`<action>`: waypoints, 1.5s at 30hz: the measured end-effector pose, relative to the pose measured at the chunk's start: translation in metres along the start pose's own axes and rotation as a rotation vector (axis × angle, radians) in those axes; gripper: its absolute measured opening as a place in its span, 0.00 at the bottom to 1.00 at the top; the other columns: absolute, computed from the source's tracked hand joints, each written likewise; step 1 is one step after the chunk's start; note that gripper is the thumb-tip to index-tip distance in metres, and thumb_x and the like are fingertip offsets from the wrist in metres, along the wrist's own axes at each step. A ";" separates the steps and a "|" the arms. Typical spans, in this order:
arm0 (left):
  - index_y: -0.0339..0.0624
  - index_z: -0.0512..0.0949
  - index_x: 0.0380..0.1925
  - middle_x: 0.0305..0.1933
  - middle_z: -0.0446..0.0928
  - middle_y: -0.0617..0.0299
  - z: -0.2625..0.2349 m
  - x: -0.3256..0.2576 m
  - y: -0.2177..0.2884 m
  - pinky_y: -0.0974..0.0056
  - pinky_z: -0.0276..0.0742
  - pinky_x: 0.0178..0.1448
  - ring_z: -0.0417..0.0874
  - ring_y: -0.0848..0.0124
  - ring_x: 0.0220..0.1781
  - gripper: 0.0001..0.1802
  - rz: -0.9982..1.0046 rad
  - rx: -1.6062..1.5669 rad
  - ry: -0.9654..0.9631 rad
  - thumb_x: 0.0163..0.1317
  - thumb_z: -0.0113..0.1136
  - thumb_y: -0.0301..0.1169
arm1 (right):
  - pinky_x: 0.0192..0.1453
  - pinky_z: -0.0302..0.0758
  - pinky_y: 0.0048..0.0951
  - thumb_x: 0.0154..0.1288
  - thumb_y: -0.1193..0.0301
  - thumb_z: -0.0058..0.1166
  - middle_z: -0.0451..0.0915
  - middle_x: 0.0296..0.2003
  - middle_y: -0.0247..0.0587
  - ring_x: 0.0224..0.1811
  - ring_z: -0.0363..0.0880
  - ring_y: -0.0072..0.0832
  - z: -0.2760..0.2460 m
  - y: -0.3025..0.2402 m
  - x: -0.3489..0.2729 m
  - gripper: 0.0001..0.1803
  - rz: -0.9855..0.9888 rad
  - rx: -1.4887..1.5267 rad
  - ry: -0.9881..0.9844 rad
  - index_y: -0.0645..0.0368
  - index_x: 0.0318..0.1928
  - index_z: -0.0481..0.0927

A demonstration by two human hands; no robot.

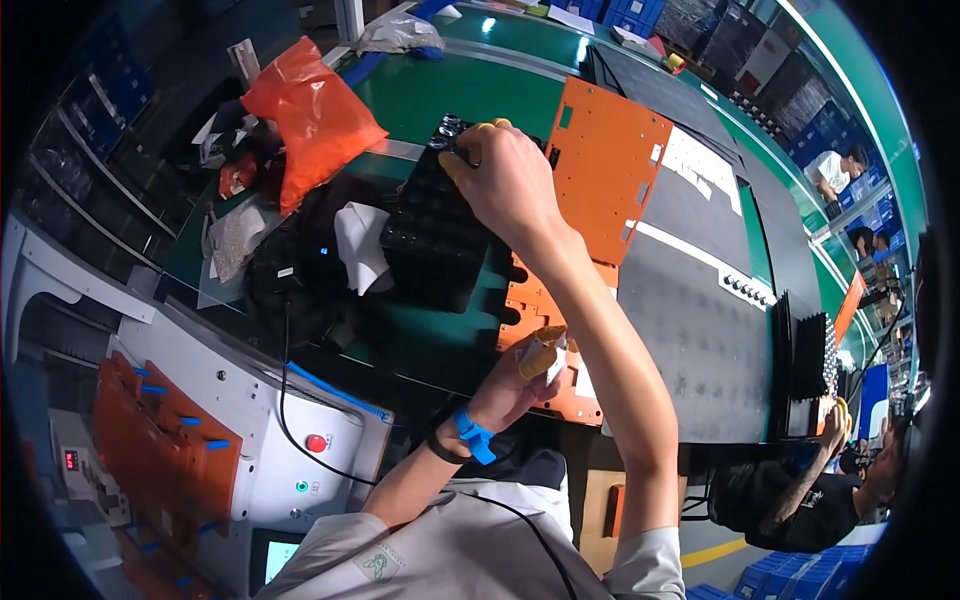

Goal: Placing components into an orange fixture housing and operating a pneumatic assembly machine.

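Shiny parts (450, 125) could spill if the curled right hand (503, 178) snags the eleven-o'clock black tray (428, 222); left hand (522, 372) curls, both grips unclear.

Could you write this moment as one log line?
right hand: at far end of black tray | left hand: by lower orange plate | orange-red bag: left of tray

The one view looks down and forward from the wearer's head, its picture upright, with the wearer's shirt (470, 545) at the near edge. The left hand (515, 385) and right hand (505, 180) sit close below. The wide fisheye bends the bench (400, 105) and takes in a panel (268, 440) near left and a small-looking co-worker (825, 172) far right.
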State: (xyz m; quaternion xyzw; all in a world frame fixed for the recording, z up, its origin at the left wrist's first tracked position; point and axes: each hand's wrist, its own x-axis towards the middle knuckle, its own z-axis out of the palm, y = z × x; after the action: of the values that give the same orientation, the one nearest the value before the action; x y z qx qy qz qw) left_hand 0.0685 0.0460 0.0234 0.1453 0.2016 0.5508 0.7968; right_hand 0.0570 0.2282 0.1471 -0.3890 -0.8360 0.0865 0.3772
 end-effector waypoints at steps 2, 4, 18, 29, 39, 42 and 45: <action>0.44 0.75 0.56 0.29 0.71 0.73 -0.004 0.001 0.000 0.73 0.63 0.34 0.70 0.82 0.28 0.17 0.011 0.012 -0.039 0.72 0.58 0.39 | 0.53 0.78 0.45 0.58 0.59 0.71 0.85 0.37 0.51 0.45 0.85 0.46 0.014 0.000 0.014 0.18 0.010 -0.179 -0.005 0.64 0.35 0.86; 0.43 0.75 0.56 0.29 0.71 0.73 -0.004 0.000 0.000 0.73 0.63 0.35 0.69 0.82 0.28 0.17 0.012 -0.009 -0.035 0.70 0.57 0.35 | 0.55 0.76 0.43 0.57 0.55 0.71 0.85 0.37 0.50 0.44 0.85 0.45 0.024 0.001 0.024 0.21 0.042 -0.214 -0.039 0.64 0.33 0.85; 0.46 0.74 0.60 0.47 0.79 0.69 -0.017 0.005 -0.007 0.72 0.74 0.43 0.78 0.80 0.41 0.21 0.019 -0.127 -0.026 0.71 0.64 0.38 | 0.45 0.79 0.40 0.59 0.66 0.69 0.84 0.35 0.49 0.38 0.84 0.42 -0.046 -0.027 -0.037 0.17 0.189 0.312 0.025 0.66 0.40 0.82; 0.43 0.70 0.70 0.48 0.78 0.68 -0.010 0.001 -0.006 0.72 0.72 0.44 0.74 0.81 0.39 0.33 0.140 0.026 -0.067 0.70 0.66 0.43 | 0.41 0.73 0.25 0.59 0.74 0.68 0.80 0.33 0.32 0.34 0.73 0.21 -0.114 0.029 -0.198 0.11 0.391 0.667 -0.099 0.62 0.41 0.82; 0.47 0.71 0.69 0.61 0.79 0.61 -0.022 0.003 -0.011 0.68 0.77 0.52 0.80 0.73 0.58 0.41 0.130 0.157 -0.058 0.60 0.75 0.47 | 0.57 0.77 0.27 0.71 0.75 0.63 0.87 0.45 0.36 0.48 0.81 0.20 -0.103 0.049 -0.253 0.15 0.722 1.115 -0.096 0.68 0.54 0.84; 0.46 0.71 0.68 0.61 0.79 0.60 -0.020 0.001 -0.016 0.69 0.78 0.50 0.81 0.73 0.57 0.41 0.171 0.208 0.011 0.58 0.77 0.46 | 0.60 0.77 0.29 0.73 0.76 0.61 0.86 0.47 0.37 0.51 0.81 0.22 -0.102 0.053 -0.258 0.15 0.772 1.211 -0.136 0.69 0.57 0.83; 0.45 0.71 0.67 0.61 0.79 0.59 -0.016 0.002 -0.016 0.71 0.77 0.49 0.82 0.73 0.55 0.40 0.218 0.251 0.034 0.57 0.78 0.43 | 0.60 0.77 0.28 0.74 0.76 0.60 0.86 0.49 0.37 0.52 0.82 0.22 -0.100 0.051 -0.257 0.15 0.738 1.154 -0.122 0.68 0.57 0.82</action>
State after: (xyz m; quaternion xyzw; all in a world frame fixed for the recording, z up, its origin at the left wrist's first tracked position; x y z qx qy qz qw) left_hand 0.0748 0.0425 0.0020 0.2555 0.2655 0.6068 0.7043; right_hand 0.2630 0.0642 0.0492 -0.3796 -0.4889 0.6624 0.4220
